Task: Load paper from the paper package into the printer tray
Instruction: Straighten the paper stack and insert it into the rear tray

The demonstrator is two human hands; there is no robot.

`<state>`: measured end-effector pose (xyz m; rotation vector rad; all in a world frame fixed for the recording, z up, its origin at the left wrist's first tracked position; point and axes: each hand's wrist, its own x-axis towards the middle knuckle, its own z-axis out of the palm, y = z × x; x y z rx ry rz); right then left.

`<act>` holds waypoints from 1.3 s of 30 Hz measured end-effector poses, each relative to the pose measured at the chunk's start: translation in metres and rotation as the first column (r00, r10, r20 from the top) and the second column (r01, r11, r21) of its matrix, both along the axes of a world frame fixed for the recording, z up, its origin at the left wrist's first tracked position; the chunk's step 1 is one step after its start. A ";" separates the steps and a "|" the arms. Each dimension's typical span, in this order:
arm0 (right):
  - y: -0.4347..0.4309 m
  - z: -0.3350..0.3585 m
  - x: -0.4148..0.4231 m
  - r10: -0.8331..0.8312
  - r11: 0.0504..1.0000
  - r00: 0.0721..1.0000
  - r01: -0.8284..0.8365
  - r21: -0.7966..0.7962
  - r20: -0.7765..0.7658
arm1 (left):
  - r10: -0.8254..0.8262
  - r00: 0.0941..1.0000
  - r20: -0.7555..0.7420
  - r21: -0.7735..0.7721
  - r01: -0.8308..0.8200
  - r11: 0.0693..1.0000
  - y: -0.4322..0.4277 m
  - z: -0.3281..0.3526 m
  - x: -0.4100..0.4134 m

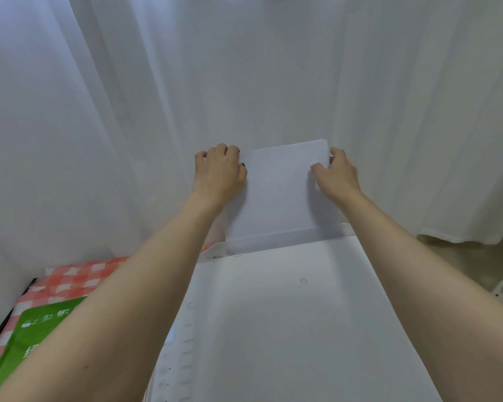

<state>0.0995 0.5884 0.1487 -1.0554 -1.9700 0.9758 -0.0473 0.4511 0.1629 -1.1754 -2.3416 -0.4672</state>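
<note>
At printer rear tray (285,242) | left hand (219,175), right hand (336,177) pinching paper stack (279,192) edges | advice: lower squarely, keep sheets aligned.

White on white, one bright corner
White paper (279,187), printer (288,314), curtain (128,97); left of the printer, red-and-white checked cloth (73,281), green package (38,335).
</note>
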 end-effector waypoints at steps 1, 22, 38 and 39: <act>0.000 -0.002 0.001 -0.010 1.000 1.000 0.010 -0.008 -0.014 | -0.017 0.999 0.034 0.020 0.016 1.000 0.000 0.001 0.001; 0.007 -0.027 0.012 0.025 0.994 0.994 -0.036 -0.105 -0.105 | -0.303 0.814 0.495 0.411 0.088 0.907 -0.003 -0.010 0.010; -0.007 -0.037 0.033 0.021 0.995 0.998 -0.026 -0.098 -0.054 | -0.048 0.730 0.682 0.233 -0.154 0.960 -0.011 -0.023 0.021; -0.007 -0.040 0.034 -0.006 0.995 0.999 0.001 -0.096 -0.054 | -0.072 0.728 0.682 0.242 -0.131 0.961 -0.013 -0.028 0.022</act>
